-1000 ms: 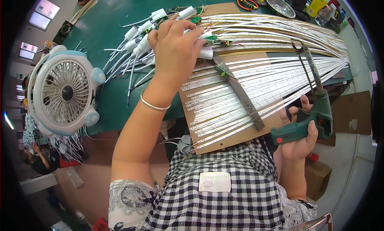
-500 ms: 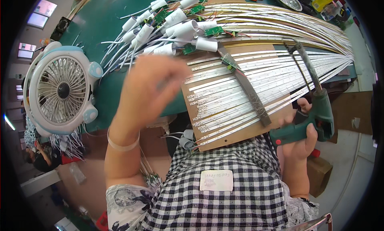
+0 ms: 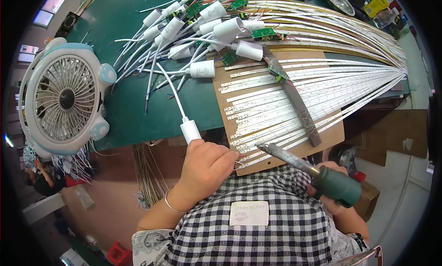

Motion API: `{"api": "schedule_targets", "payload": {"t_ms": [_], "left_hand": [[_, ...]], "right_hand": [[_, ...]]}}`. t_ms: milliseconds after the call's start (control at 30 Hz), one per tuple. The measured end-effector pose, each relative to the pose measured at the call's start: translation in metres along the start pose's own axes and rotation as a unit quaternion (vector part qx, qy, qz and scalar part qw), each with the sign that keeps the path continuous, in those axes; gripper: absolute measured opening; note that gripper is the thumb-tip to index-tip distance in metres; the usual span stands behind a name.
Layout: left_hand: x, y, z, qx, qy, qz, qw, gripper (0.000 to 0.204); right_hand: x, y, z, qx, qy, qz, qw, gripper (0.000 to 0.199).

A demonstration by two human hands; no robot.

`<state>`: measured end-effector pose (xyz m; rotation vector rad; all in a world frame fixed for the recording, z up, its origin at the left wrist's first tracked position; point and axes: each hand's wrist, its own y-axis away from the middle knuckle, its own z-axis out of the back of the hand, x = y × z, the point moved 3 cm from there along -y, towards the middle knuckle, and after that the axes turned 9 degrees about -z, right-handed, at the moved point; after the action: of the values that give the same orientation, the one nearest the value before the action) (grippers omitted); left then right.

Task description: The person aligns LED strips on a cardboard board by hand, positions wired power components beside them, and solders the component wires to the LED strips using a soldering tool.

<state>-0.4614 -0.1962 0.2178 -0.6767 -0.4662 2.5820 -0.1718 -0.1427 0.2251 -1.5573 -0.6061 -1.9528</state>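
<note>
My left hand [image 3: 205, 167] sits at the near edge of the green table [image 3: 124, 105], closed around a white cylindrical cap [image 3: 190, 130] whose white cable runs back toward the pile. Its fingers touch thin wires at the near ends of the white LED strips [image 3: 285, 95]. My right hand [image 3: 328, 202] grips the green handle of a soldering iron [image 3: 338, 187]. The iron's tip points left, just above the strip ends on the brown board [image 3: 334, 133].
A grey metal bar [image 3: 294, 102] lies across the strips. A pile of white caps with wires and small green circuit boards [image 3: 216, 26] lies at the back. A white desk fan [image 3: 64, 98] stands left. Cardboard boxes sit on the floor to the right.
My left hand has come back from the pile of caps to the near table edge with one white cap in it. My right hand swung the soldering iron's tip left toward the strip ends.
</note>
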Motion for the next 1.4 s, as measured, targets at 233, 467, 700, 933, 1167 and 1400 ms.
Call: {"api": "schedule_targets", "payload": {"t_ms": [233, 467, 700, 933, 1167, 1400], "left_hand": [[-0.004, 0.008, -0.005, 0.006, -0.031, 0.001, 1.000, 0.028], [-0.006, 0.010, -0.006, 0.010, -0.054, 0.000, 0.998, 0.025], [-0.006, 0.010, -0.007, 0.012, -0.060, 0.001, 0.998, 0.024], [-0.004, 0.009, -0.007, 0.019, -0.058, 0.000, 0.998, 0.023], [-0.004, 0.008, -0.007, 0.021, -0.060, -0.005, 0.998, 0.022], [-0.004, 0.008, -0.007, 0.026, -0.063, -0.009, 0.998, 0.022]], "right_hand": [[-0.018, 0.011, -0.012, 0.044, 0.076, -0.008, 0.996, 0.029], [-0.043, 0.032, -0.018, -0.013, -0.061, -0.115, 0.991, 0.037], [-0.024, 0.013, -0.020, -0.015, 0.203, 0.012, 0.979, 0.030], [-0.029, 0.012, -0.022, -0.021, 0.202, 0.009, 0.979, 0.028], [-0.025, 0.013, -0.021, -0.015, 0.257, 0.050, 0.965, 0.031], [-0.022, 0.014, -0.019, -0.018, 0.204, 0.008, 0.979, 0.034]]}}
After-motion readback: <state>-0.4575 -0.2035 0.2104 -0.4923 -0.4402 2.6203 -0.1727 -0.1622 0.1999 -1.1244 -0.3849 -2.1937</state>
